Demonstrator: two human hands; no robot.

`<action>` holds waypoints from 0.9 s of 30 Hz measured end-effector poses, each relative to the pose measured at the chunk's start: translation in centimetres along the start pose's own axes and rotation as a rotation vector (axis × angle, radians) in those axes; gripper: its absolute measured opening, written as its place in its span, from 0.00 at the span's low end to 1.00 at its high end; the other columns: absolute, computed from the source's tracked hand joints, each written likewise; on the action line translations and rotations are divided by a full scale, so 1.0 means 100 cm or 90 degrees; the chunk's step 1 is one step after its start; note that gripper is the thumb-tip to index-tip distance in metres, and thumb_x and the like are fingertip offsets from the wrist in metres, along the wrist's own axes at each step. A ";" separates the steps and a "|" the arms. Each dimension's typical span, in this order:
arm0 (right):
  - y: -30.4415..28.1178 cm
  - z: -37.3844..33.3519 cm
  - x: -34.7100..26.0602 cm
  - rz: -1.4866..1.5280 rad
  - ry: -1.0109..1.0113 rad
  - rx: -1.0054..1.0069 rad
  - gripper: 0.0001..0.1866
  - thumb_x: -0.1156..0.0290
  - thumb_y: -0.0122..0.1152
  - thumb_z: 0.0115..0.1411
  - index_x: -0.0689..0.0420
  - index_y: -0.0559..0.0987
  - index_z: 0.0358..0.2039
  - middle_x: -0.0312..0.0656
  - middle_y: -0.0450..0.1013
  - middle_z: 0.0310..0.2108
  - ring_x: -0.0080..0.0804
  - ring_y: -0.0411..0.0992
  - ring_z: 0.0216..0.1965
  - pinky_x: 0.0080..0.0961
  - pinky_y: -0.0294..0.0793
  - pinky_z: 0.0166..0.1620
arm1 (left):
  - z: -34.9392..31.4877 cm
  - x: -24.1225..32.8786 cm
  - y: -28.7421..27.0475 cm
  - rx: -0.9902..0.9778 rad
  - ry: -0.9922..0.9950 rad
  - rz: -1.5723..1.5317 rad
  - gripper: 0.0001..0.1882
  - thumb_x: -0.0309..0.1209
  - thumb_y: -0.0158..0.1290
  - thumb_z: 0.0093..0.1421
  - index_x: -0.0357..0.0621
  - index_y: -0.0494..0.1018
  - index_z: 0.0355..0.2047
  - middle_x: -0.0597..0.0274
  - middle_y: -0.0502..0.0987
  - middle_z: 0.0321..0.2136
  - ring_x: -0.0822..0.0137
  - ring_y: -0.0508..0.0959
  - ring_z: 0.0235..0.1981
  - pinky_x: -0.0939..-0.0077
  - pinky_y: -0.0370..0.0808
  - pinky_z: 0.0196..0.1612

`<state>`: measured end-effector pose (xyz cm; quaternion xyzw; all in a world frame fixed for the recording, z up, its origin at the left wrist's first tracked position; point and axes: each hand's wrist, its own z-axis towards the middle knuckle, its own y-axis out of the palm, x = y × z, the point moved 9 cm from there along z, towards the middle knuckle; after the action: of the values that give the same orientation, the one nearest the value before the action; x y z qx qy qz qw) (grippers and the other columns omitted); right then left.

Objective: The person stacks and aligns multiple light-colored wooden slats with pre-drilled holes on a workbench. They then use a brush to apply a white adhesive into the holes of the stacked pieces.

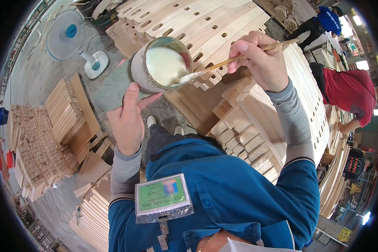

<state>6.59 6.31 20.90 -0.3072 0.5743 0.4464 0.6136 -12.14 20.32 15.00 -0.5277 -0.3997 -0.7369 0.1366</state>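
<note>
My left hand (128, 113) is closed on a grey-green flat piece (111, 90), thumb on top and other fingers partly hidden beneath. On or against that piece rests a round, stained pot (139, 73), tilted toward me and holding a creamy white liquid (166, 65) like glue. My thumb tip lies close to the pot's base. A thin brush (222, 63) with a wooden handle is pinched in my right hand (260, 59). Its white-coated tip dips over the near right rim, touching the liquid. Whether the tip has bristles is hard to make out.
Slotted wooden boards (214, 27) are stacked beyond the pot. Rounded wooden slats (243, 138) lie right of my legs. More wood stacks (42, 143) stand at left, near a fan (96, 63). One person in red (348, 90) and another in blue (328, 21) are at right.
</note>
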 end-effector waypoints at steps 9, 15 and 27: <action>-0.046 0.007 0.023 0.064 0.066 0.107 0.08 0.72 0.55 0.56 0.65 0.72 0.30 0.44 0.72 0.27 0.29 0.73 0.28 0.23 0.77 0.34 | -0.004 -0.034 -0.008 0.018 -0.113 -0.058 0.15 0.24 0.38 0.61 0.33 0.62 0.48 0.55 0.71 0.43 0.61 0.75 0.40 0.60 0.78 0.39; -0.060 0.016 0.043 -0.106 0.072 0.109 0.11 0.68 0.57 0.56 0.64 0.72 0.28 0.42 0.71 0.25 0.27 0.73 0.25 0.22 0.76 0.31 | 0.000 -0.031 -0.033 0.050 -0.095 -0.056 0.14 0.25 0.40 0.61 0.33 0.64 0.47 0.55 0.71 0.42 0.60 0.75 0.39 0.60 0.77 0.39; -0.006 0.020 0.019 -0.588 -0.062 -0.003 0.07 0.70 0.57 0.56 0.61 0.73 0.27 0.36 0.70 0.20 0.19 0.70 0.23 0.16 0.71 0.27 | 0.000 -0.029 -0.051 0.109 -0.094 -0.066 0.12 0.25 0.43 0.60 0.24 0.68 0.37 0.51 0.72 0.39 0.60 0.76 0.37 0.58 0.77 0.39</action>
<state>7.90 8.20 19.23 -0.5111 0.3466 0.1416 0.7737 -14.16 22.98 10.19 -0.5457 -0.4965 -0.6655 0.1133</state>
